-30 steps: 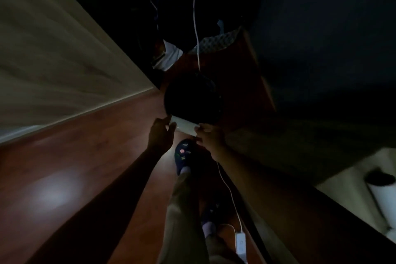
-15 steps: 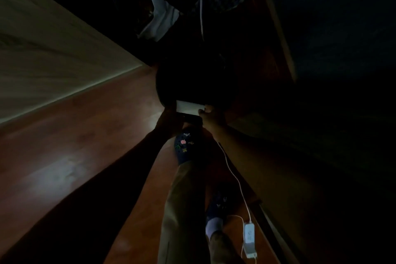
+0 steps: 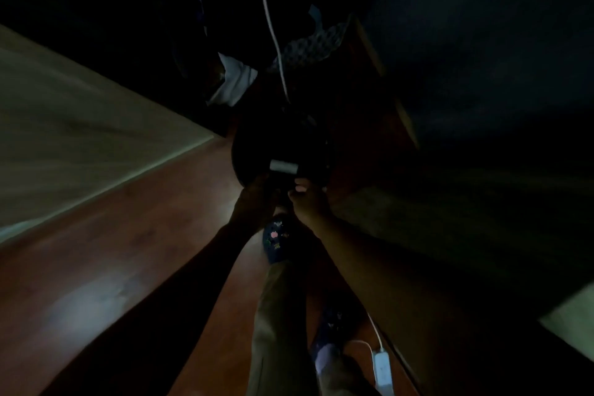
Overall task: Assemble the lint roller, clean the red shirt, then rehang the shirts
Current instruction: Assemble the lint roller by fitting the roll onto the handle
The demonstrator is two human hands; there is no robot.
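Your left hand [image 3: 254, 199] and right hand [image 3: 308, 202] meet ahead of you, with the roll [image 3: 284, 166] just beyond their fingertips. One shoe [image 3: 278, 241] stands on the floor [image 3: 112, 267] under the hands, and the other shoe [image 3: 331, 331] is nearer you. The wall [image 3: 80, 125] runs along your left. A cable [image 3: 273, 26] hangs behind the roll, and an adapter [image 3: 383, 370] lies beside the nearer shoe

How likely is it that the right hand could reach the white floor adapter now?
Probably not: the right hand is up by the white roll, and the adapter lies back by the feet.
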